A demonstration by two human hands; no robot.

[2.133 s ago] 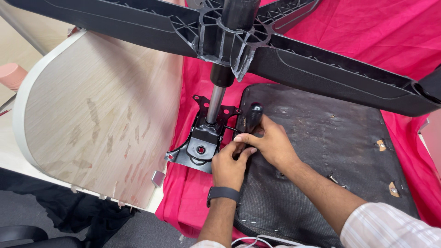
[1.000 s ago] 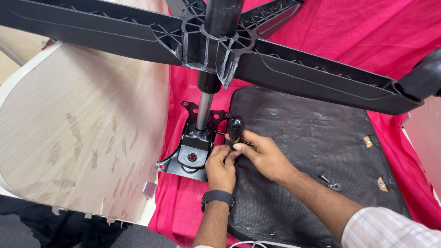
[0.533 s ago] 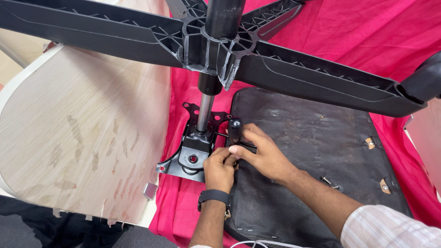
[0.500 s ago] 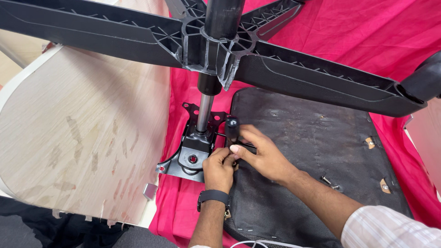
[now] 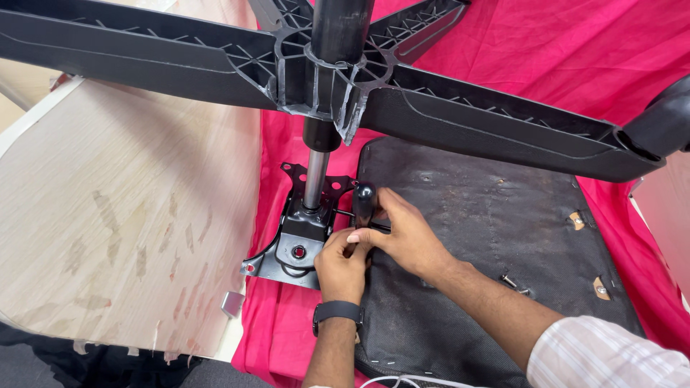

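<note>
at frame centre: black lever knob (image 5: 364,197) on the metal tilt plate (image 5: 298,237), beside the seat underside (image 5: 474,237).
right hand (image 5: 402,233): grip wrapped round the knob.
left hand (image 5: 341,262): grip pinched on the lever rod beneath.
handling: likely stiff, hard, smooth; hold the knob.
versus earlier: hands barely shifted; same hold.
</note>
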